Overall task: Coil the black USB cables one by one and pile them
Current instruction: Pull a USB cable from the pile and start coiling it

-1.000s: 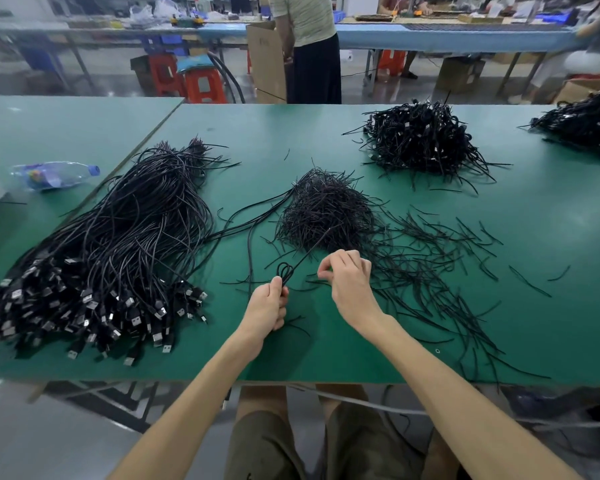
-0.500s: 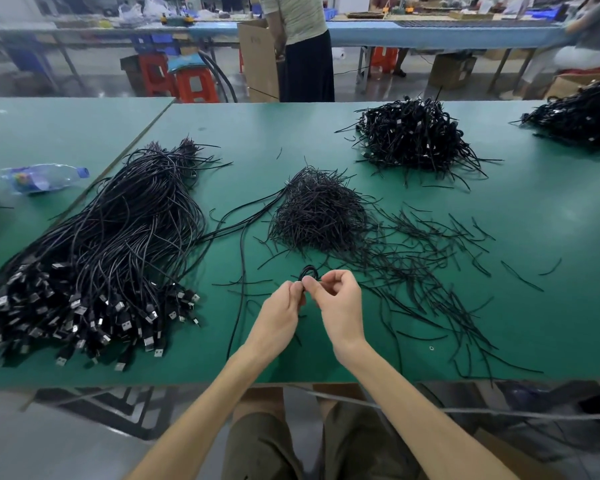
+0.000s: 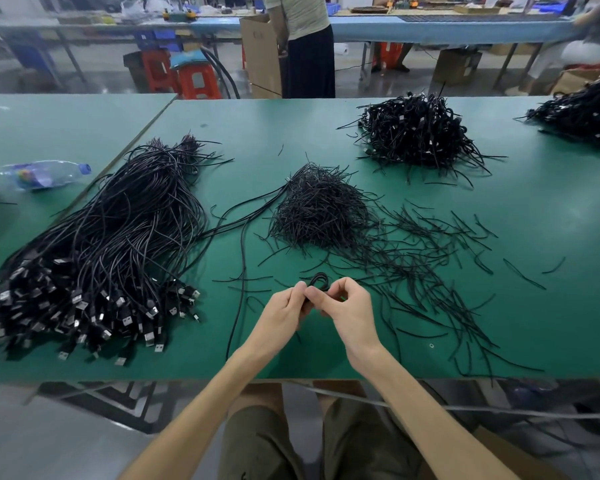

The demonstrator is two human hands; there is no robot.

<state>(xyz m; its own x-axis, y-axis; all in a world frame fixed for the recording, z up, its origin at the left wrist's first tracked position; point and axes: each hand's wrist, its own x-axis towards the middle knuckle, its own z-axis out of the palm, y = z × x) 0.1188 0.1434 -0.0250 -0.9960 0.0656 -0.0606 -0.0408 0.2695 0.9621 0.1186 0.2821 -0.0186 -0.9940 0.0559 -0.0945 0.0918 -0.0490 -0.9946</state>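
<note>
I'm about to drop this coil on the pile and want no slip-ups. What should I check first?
1. Grip: left hand and right hand pinch the small black cable coil: ok.
2. Tie wrapped round the coil: cannot tell, fingers hide it.
3. Drop spot: heap of coiled black cables on the green table: ok.
4. Supply: mound of thin black ties: ok.
5. Next piece: bundle of uncoiled black USB cables: ok.
</note>
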